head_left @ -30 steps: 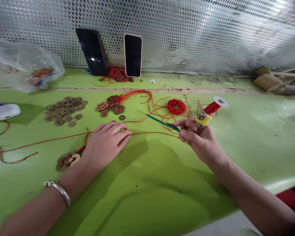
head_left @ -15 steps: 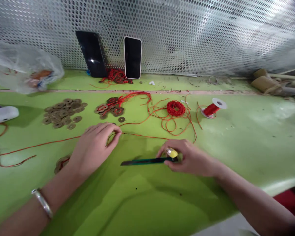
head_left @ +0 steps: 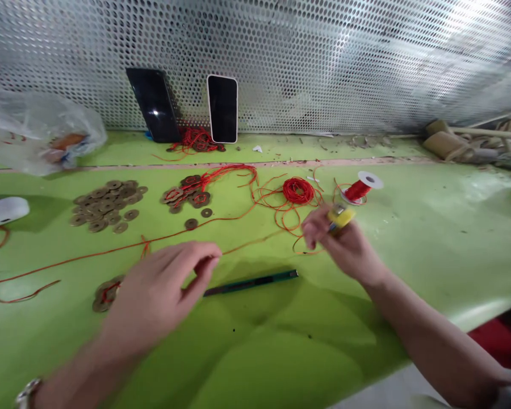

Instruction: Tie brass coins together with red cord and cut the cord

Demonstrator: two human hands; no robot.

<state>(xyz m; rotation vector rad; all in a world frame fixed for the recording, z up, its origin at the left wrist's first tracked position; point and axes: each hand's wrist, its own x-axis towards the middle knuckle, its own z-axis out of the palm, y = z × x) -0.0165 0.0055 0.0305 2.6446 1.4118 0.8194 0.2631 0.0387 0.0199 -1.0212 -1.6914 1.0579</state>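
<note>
My left hand [head_left: 166, 281] pinches a thin red cord [head_left: 253, 243] between thumb and forefinger, over the green table's middle. Off to the right, my right hand [head_left: 344, 244] is closed around a yellow lighter [head_left: 342, 217]; a cord lies close to its fingers. Between and below the hands lies a dark green cutter knife [head_left: 255, 281] on the tabletop. Partly covered by my left wrist are a few coins with red cord [head_left: 104, 295]. A loose coil of red cord [head_left: 298, 191] lies just beyond my right hand.
A pile of holed coins [head_left: 106, 204] is at the left, corded coins [head_left: 189, 193] beside it. Behind stand two phones [head_left: 223, 108] against a perforated metal panel [head_left: 281, 57]. A red thread spool [head_left: 357, 189] stands right; a plastic bag [head_left: 38, 130] sits far left.
My right hand has left the knife on the table and moved up and right with the lighter. My left hand has shifted slightly toward me, still pinching cord.
</note>
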